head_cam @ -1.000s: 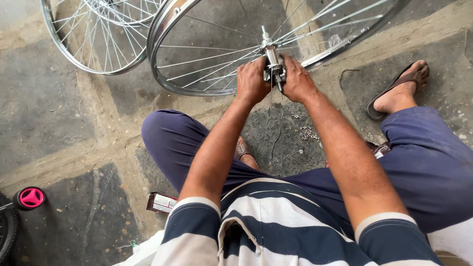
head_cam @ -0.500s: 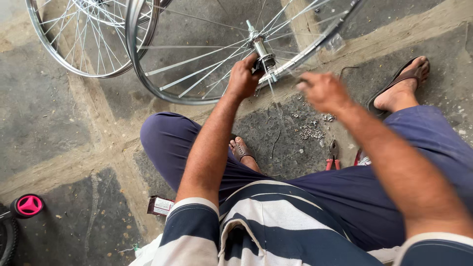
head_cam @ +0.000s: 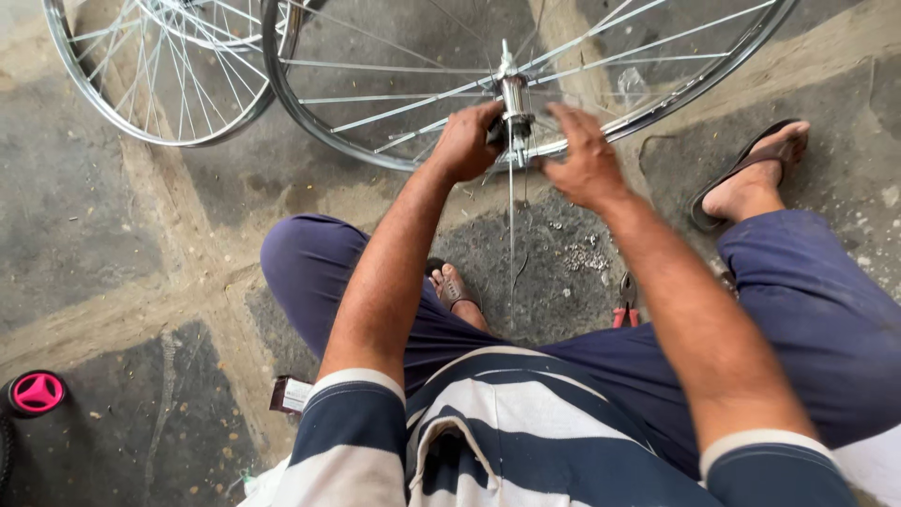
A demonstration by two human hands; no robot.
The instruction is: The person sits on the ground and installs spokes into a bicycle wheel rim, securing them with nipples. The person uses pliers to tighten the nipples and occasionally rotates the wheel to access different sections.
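A silver spoked bicycle wheel (head_cam: 282, 84) lies on the stone floor in front of me. My left hand (head_cam: 466, 141) is closed around its metal hub (head_cam: 514, 94). My right hand (head_cam: 587, 155) is just right of the hub, fingers stretched toward it. Whether it pinches anything is hidden by blur. A thin loose spoke (head_cam: 511, 244) hangs straight down from the hub between my hands.
A second spoked wheel (head_cam: 141, 103) lies at the upper left, overlapping the first. Small metal bits (head_cam: 587, 255) and red-handled pliers (head_cam: 624, 305) lie between my knees. A pink round object (head_cam: 38, 392) and a small packet (head_cam: 291, 394) are at the lower left. My sandalled foot (head_cam: 751, 183) is on the right.
My right hand left the hub, swung out to the right, and has come back beside the hub. The left hand kept hold of the hub throughout.
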